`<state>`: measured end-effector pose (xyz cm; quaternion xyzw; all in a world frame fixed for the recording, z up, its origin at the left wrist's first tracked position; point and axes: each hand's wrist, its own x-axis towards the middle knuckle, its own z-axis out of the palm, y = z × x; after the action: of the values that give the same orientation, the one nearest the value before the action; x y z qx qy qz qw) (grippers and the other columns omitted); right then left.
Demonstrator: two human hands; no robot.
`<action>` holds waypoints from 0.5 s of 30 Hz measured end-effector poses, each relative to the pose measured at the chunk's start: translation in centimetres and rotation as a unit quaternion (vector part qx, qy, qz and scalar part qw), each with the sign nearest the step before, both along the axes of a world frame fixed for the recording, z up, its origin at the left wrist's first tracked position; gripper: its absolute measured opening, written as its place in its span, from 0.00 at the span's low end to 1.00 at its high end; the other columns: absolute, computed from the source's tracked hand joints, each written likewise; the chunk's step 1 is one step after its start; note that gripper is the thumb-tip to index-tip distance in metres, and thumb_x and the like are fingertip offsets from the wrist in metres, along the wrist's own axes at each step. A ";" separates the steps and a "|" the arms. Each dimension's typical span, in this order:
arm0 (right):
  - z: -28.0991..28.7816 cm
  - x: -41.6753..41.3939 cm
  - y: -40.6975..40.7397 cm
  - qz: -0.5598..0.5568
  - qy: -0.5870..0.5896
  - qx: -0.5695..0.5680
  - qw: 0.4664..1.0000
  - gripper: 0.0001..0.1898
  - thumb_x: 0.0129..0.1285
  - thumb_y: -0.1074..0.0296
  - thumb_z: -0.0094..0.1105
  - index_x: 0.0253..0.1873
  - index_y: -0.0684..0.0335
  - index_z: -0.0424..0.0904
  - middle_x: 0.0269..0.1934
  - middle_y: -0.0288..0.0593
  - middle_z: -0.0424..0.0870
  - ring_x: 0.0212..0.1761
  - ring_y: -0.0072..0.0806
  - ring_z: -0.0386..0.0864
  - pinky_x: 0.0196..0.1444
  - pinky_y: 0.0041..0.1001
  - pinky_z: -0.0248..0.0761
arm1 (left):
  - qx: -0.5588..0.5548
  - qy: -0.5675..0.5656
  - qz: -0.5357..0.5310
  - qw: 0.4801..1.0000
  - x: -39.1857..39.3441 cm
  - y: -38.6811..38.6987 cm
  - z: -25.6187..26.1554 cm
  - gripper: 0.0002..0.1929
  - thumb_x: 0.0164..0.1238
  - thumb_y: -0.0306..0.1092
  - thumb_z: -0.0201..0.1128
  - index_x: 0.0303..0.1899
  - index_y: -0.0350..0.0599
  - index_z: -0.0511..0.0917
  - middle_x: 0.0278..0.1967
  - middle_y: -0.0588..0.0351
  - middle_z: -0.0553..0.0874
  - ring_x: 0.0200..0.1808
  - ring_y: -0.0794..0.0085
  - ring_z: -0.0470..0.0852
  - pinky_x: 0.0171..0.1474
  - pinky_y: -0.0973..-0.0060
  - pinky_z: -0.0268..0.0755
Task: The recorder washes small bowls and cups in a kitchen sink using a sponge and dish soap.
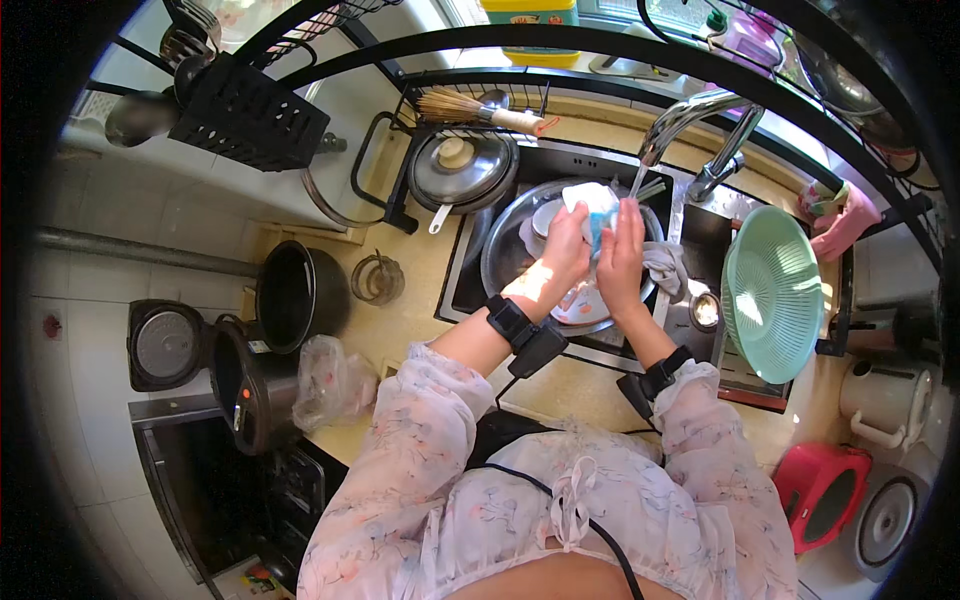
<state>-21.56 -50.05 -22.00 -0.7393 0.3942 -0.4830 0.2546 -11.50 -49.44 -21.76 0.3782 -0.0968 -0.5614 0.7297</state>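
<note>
My left hand point(568, 244) grips a small white dish point(589, 196) over the large metal basin point(491, 251) in the sink. The right hand point(622, 259) holds a blue-and-white cloth or sponge point(598, 225) against that dish, its fingers stretched out and partly hiding the cloth. Water runs from the chrome faucet point(667, 124) just beyond my right fingertips. Inside the basin lie a patterned plate point(581, 304) and a white bowl point(541, 219), both partly covered by my hands. Several chopsticks point(651, 189) lean at the basin's far right.
A grey rag point(666, 270) hangs over the sink divider, beside a green colander point(772, 292). Left of the sink stand a lidded pan point(461, 172), a glass jar point(379, 277) and a dark pot point(300, 296). Black rack bars point(525, 35) cross overhead.
</note>
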 end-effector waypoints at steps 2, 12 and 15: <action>0.3 -0.2 -0.8 0.042 0.058 -0.099 0.993 0.20 0.62 0.73 0.47 0.59 0.70 0.64 0.60 0.58 0.63 0.63 0.51 0.61 0.63 0.38 0.55 | 0.005 -0.022 -0.025 0.999 0.0 0.3 0.3 0.12 0.69 0.31 0.45 0.49 0.36 0.70 0.45 0.52 0.78 0.47 0.67 0.77 0.53 0.69 0.67; 0.0 -1.7 -9.1 0.167 -0.054 0.350 0.920 0.19 0.66 0.56 0.46 0.46 0.68 0.77 0.40 0.41 0.81 0.40 0.29 0.77 0.44 0.27 0.68 | 0.021 -0.102 -0.232 0.967 1.4 1.4 2.7 0.14 0.66 0.35 0.53 0.49 0.39 0.71 0.42 0.54 0.80 0.41 0.71 0.79 0.46 0.71 0.72; -1.3 -2.6 -9.3 0.192 -0.203 0.492 0.825 0.19 0.65 0.52 0.48 0.45 0.65 0.78 0.38 0.36 0.80 0.38 0.22 0.75 0.43 0.23 0.68 | -0.025 -0.007 -0.249 0.968 1.9 1.4 3.0 0.15 0.67 0.35 0.52 0.51 0.38 0.70 0.44 0.52 0.79 0.45 0.66 0.79 0.51 0.67 0.70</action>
<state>-24.16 -59.36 -23.32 -0.4620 0.3696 -0.3053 0.7462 -9.63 -47.99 -18.75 0.3279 -0.2072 -0.7202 0.5753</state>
